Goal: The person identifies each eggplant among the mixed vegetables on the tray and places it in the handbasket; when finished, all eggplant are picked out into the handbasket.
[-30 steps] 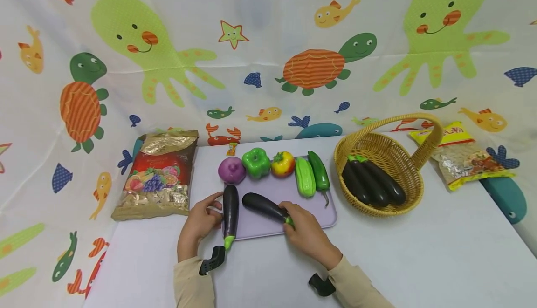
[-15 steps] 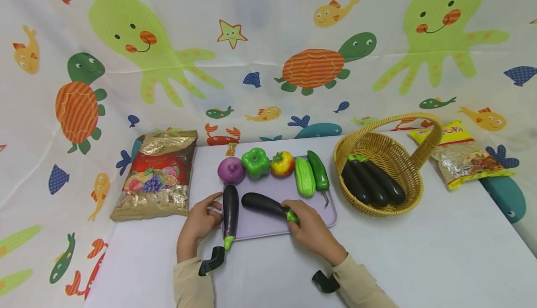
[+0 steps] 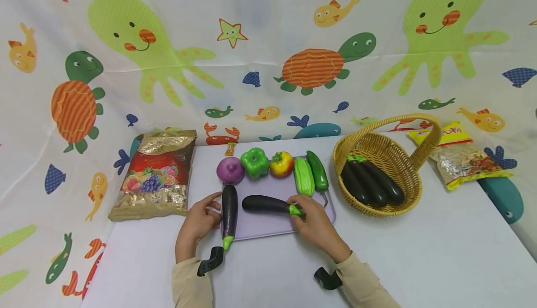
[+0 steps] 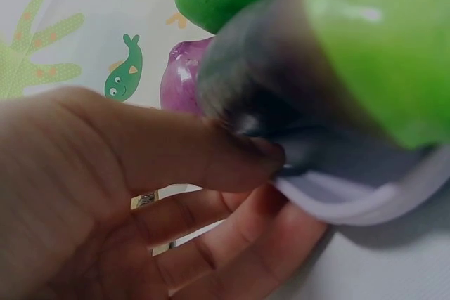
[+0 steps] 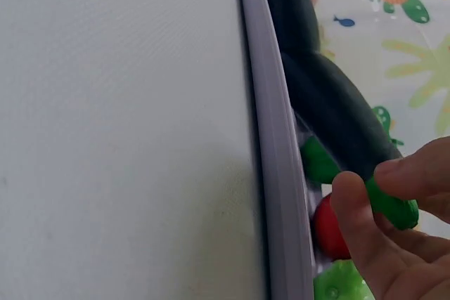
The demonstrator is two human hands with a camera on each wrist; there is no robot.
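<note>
A dark purple eggplant [image 3: 228, 210] lies lengthwise along the left side of the lilac tray [image 3: 264, 230], its green cap past the front rim. My left hand [image 3: 199, 226] is beside it at the tray's left edge; in the left wrist view, the thumb and fingers [image 4: 232, 240] close on the tray's rim. A second eggplant [image 3: 266, 204] stretches sideways over the tray. My right hand [image 3: 312, 222] pinches its green stem end between thumb and fingertips, as the right wrist view also shows. The rounded end points left toward the first eggplant.
Along the tray's back sit a purple onion [image 3: 230, 170], a green bell pepper [image 3: 254, 162], a red-yellow fruit [image 3: 281, 164], a cucumber [image 3: 304, 176] and a green chili [image 3: 317, 170]. A wicker basket [image 3: 413, 191] holds several eggplants. Snack bags [image 3: 157, 175] flank the scene.
My right hand has shifted slightly right, swinging the stem end of its eggplant up and right, so it now lies nearly level. The left hand and its eggplant stay put.
</note>
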